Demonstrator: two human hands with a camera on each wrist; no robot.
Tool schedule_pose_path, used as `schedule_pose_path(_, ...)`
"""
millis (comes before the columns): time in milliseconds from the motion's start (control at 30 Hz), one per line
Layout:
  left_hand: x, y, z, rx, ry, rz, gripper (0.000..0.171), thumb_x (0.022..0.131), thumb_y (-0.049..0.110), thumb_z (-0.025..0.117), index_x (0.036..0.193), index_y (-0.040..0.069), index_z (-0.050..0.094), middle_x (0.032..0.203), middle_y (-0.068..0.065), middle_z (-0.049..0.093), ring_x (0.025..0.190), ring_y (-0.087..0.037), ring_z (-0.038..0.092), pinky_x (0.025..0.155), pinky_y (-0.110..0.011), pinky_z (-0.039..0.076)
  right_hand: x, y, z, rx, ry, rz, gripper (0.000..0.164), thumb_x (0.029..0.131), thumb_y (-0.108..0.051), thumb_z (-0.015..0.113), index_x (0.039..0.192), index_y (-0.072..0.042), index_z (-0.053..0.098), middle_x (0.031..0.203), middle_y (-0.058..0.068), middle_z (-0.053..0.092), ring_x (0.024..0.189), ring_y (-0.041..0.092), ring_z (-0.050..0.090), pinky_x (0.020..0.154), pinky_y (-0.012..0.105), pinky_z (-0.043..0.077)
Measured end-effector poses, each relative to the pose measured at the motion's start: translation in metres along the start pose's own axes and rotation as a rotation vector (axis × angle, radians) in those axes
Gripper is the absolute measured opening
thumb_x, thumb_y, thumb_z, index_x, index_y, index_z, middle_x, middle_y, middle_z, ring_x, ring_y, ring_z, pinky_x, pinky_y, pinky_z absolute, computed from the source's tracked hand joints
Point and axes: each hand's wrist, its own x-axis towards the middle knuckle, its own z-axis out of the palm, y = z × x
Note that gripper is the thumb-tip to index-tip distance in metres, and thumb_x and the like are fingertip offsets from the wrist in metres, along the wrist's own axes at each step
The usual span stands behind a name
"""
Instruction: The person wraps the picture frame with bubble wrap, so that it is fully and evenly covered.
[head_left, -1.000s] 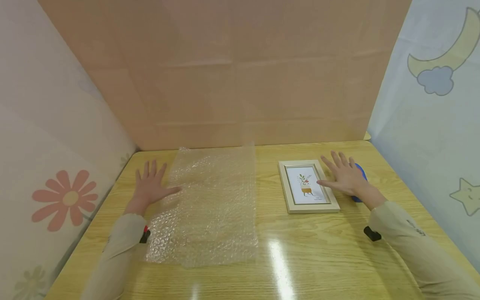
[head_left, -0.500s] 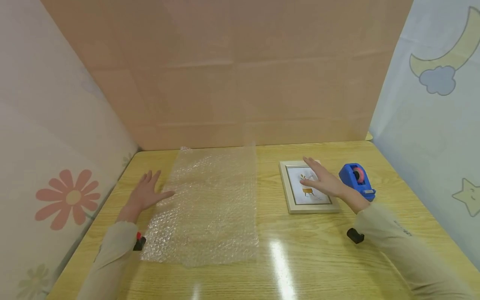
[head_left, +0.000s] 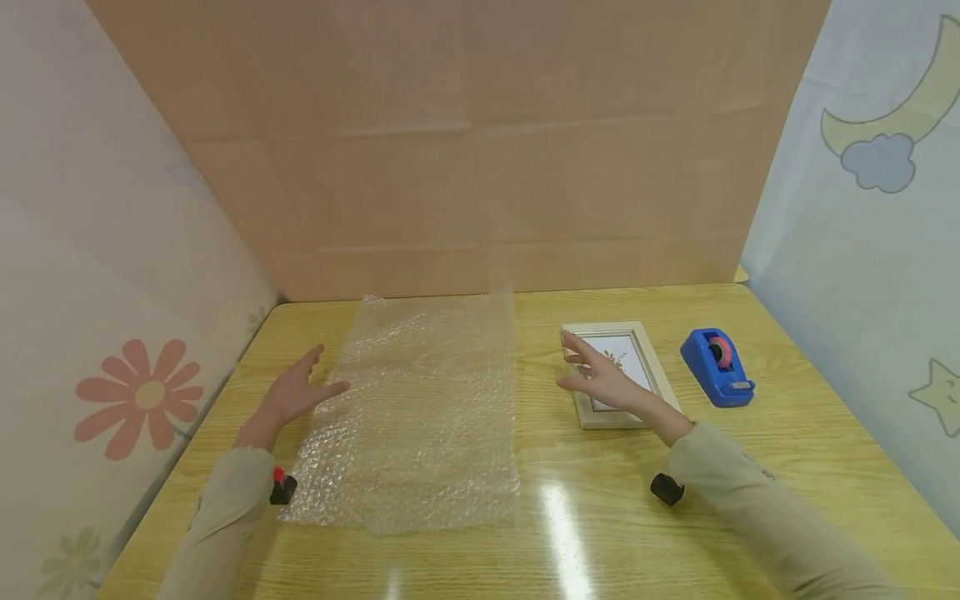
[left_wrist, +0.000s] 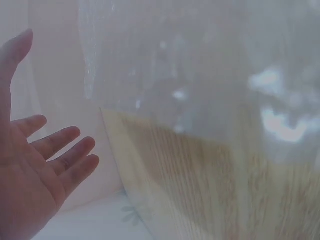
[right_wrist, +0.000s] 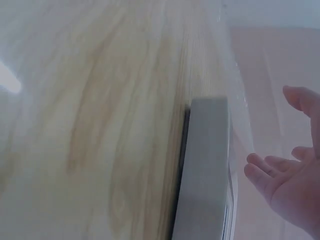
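Note:
A sheet of clear bubble wrap (head_left: 427,417) lies flat on the left half of the table. By its left edge hovers my left hand (head_left: 291,395), thumb apart from the relaxed fingers, holding nothing; the left wrist view shows the palm (left_wrist: 30,175) facing the sheet. To the right lies a cream picture frame (head_left: 654,367) with a plant print, face up. My right hand (head_left: 609,380) is over the frame, fingers loosely extended and pointing left, covering part of the print. In the right wrist view, the frame's side edge (right_wrist: 202,170) shows beside the hand.
A blue tape dispenser (head_left: 714,367) with a pink roll stands to the right of the frame. The wooden table (head_left: 465,567) meets a tan backdrop (head_left: 465,167) at the back, with patterned cloth walls on both sides.
My right hand has moved left from beside the tape dispenser to over the picture frame, uncovering the dispenser. My left hand has turned and shifted slightly, its spread fingers drawing together.

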Motion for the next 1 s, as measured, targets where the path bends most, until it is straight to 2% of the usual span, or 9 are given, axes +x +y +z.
schedule_pose_path(100, -0.001, 0.002, 0.001, -0.028, -0.02, -0.009, 0.097, 0.081, 0.058, 0.054, 0.146, 0.004, 0.004, 0.144, -0.028, 0.021, 0.122, -0.048, 0.032, 0.091, -0.063, 0.031, 0.004, -0.001, 0.011, 0.066, -0.01, 0.002, 0.079, 0.088, -0.014, 0.059, 0.146, -0.008, 0.005, 0.145, 0.026, 0.016, 0.126, 0.044, 0.028, 0.101, 0.056, 0.027)
schedule_pose_path(200, -0.001, 0.001, 0.004, -0.054, -0.03, -0.015, 0.095, 0.082, 0.055, 0.055, 0.145, 0.004, 0.006, 0.14, -0.03, 0.027, 0.121, -0.047, 0.035, 0.091, -0.062, 0.033, 0.009, -0.006, 0.021, 0.09, -0.033, 0.049, 0.082, 0.087, -0.019, 0.062, 0.146, -0.008, 0.006, 0.145, 0.025, 0.018, 0.124, 0.044, 0.032, 0.097, 0.054, 0.034)
schedule_pose_path(367, 0.0, -0.004, 0.007, -0.068, -0.039, -0.014, 0.094, 0.082, 0.056, 0.055, 0.144, 0.001, 0.01, 0.135, -0.032, 0.034, 0.119, -0.048, 0.037, 0.092, -0.061, 0.034, 0.017, -0.011, 0.035, 0.075, -0.112, 0.132, 0.087, 0.084, -0.027, 0.065, 0.146, -0.009, 0.007, 0.146, 0.022, 0.018, 0.124, 0.041, 0.034, 0.093, 0.052, 0.039)
schedule_pose_path(433, -0.001, -0.006, 0.007, -0.078, -0.049, -0.017, 0.095, 0.082, 0.057, 0.054, 0.144, 0.0, 0.01, 0.134, -0.033, 0.034, 0.119, -0.048, 0.036, 0.091, -0.061, 0.034, 0.021, -0.012, 0.04, 0.059, -0.117, 0.148, 0.087, 0.084, -0.028, 0.065, 0.146, -0.008, 0.008, 0.146, 0.022, 0.02, 0.123, 0.04, 0.037, 0.092, 0.051, 0.041)
schedule_pose_path(667, -0.002, -0.008, 0.009, -0.114, -0.102, -0.022, 0.093, 0.084, 0.052, 0.055, 0.144, -0.002, 0.008, 0.133, -0.034, 0.035, 0.114, -0.047, 0.043, 0.09, -0.058, 0.038, 0.035, -0.013, 0.056, 0.091, -0.043, 0.164, 0.082, 0.084, -0.018, 0.065, 0.144, -0.001, 0.012, 0.142, 0.025, 0.027, 0.115, 0.037, 0.047, 0.091, 0.046, 0.043)
schedule_pose_path(1000, -0.002, -0.009, 0.012, -0.154, -0.081, 0.005, 0.079, 0.086, 0.032, 0.061, 0.139, -0.01, 0.02, 0.122, -0.035, 0.045, 0.106, -0.045, 0.05, 0.085, -0.053, 0.043, 0.049, -0.006, 0.072, 0.15, 0.077, 0.147, 0.075, 0.081, 0.003, 0.061, 0.141, 0.008, 0.016, 0.136, 0.03, 0.032, 0.103, 0.037, 0.055, 0.079, 0.035, 0.051)
